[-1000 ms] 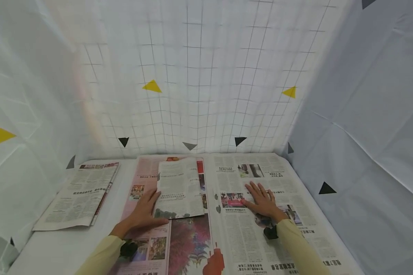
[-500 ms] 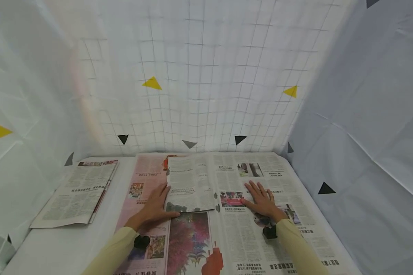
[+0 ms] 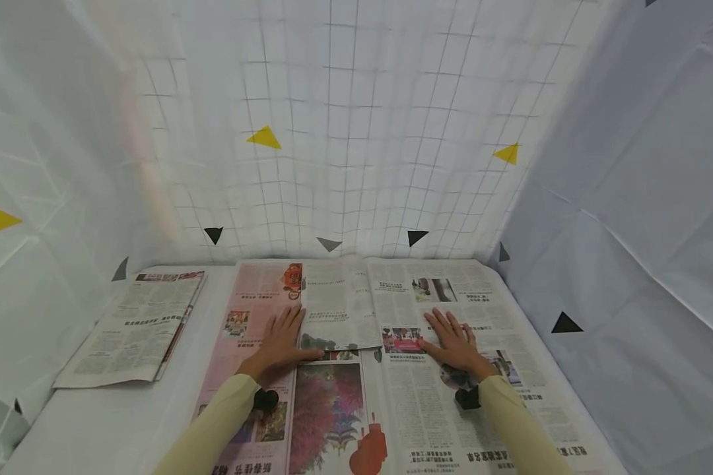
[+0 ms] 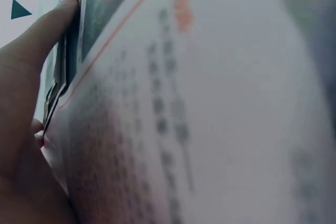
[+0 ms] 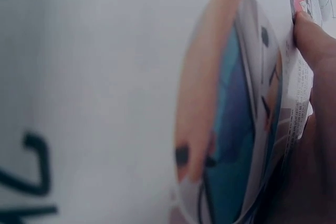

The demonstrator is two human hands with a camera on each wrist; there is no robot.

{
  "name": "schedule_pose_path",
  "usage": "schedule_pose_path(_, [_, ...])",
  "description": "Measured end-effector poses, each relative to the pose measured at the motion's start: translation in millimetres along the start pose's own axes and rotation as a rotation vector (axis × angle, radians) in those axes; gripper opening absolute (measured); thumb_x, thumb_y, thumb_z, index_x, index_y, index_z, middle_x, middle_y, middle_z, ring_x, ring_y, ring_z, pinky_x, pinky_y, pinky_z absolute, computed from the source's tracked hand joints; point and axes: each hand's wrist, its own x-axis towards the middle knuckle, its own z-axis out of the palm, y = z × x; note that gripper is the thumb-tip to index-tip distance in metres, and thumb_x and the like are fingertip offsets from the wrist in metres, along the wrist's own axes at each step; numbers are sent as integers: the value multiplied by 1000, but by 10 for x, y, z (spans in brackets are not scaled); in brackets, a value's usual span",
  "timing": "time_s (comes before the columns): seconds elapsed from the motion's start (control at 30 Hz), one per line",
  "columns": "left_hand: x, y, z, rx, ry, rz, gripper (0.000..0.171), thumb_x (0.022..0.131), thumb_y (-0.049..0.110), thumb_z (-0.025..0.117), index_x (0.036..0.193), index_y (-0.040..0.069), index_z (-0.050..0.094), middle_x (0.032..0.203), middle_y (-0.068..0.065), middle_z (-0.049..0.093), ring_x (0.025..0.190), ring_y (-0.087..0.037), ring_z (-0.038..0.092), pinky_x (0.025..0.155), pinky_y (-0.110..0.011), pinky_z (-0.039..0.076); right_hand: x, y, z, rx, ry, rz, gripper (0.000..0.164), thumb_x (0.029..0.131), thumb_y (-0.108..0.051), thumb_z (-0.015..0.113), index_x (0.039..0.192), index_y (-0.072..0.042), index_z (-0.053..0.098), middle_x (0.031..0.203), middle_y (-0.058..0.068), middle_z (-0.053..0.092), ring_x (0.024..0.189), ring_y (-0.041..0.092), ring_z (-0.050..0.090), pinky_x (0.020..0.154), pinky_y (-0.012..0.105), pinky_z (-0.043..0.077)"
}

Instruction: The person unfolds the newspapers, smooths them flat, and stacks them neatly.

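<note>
A large newspaper [image 3: 416, 409] lies spread flat on the white table, its left page pink with pictures. On its upper middle rests a smaller folded newspaper [image 3: 339, 310], bottom edge level with my left thumb. My left hand [image 3: 281, 343] lies with fingers stretched along the folded newspaper's left edge, thumb at its lower left corner. In the left wrist view the left thumb [image 4: 55, 24] reaches along the paper's edge. My right hand [image 3: 453, 342] is spread flat on the right page, beside a red picture. The right wrist view shows the right thumb [image 5: 310, 35] against the printed sheet.
A folded stack of newspaper [image 3: 133, 330] lies at the table's left. White sheeting [image 3: 356, 132] with grid lines and coloured triangles stands behind the table, with more at both sides. A strip of bare white table [image 3: 172, 389] separates the stack from the open newspaper.
My left hand has moved right and slightly away from me, and the folded newspaper has slid the same way towards the centre fold. The right hand has stayed in place.
</note>
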Motion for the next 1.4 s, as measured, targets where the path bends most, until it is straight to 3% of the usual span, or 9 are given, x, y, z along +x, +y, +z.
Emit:
schedule_pose_path(0.4, [34,39,-8,-19,-14,-21,117,82,67,73,165,5,17,174,-18,11,162,-43,8,127,-68,2,49,89,71,-65,17,22,86,97,-67,54,165,-23,24,175,10,12,161,42,3,121,72,-5])
schedule_pose_path(0.6, [69,-73,63,-41,-7,-20,121,80,75,69,166,10,14,176,-14,6,163,-41,3,128,-66,-6,69,-12,25,-47,-2,17,85,98,-63,55,165,-20,25,175,12,11,161,44,0,119,74,-7])
schedule_pose_path(0.7, [92,-117,95,-36,-3,-20,120,81,74,69,167,13,13,176,-11,4,163,-39,1,128,-64,-6,95,-122,-32,-86,-54,78,86,99,-60,55,165,-17,23,175,14,9,161,46,-1,121,75,-6])
schedule_pose_path(0.8, [98,-136,130,-44,11,-10,120,80,74,69,167,13,14,176,-11,6,163,-39,3,128,-65,-5,106,-228,-48,-95,-49,83,81,100,-52,59,162,-11,29,173,21,14,159,50,3,119,78,-1])
schedule_pose_path(1.03, [74,-85,148,-34,11,5,120,80,73,71,166,10,16,175,-13,9,163,-40,5,129,-66,-2,140,-601,103,-56,152,-138,57,101,-24,64,148,2,47,159,33,35,149,57,25,114,80,21])
schedule_pose_path(1.23, [44,-56,74,-15,33,-12,118,79,69,74,165,8,22,174,-16,15,162,-42,11,128,-67,4,303,-1181,236,64,66,-321,49,101,-14,63,146,1,50,159,30,37,149,53,30,113,73,33])
schedule_pose_path(1.4, [80,-92,129,2,22,14,119,80,80,64,166,12,18,175,-14,10,163,-40,7,128,-67,3,385,-1476,438,-54,42,-425,52,97,-22,71,142,-2,54,154,25,48,142,47,45,109,67,43])
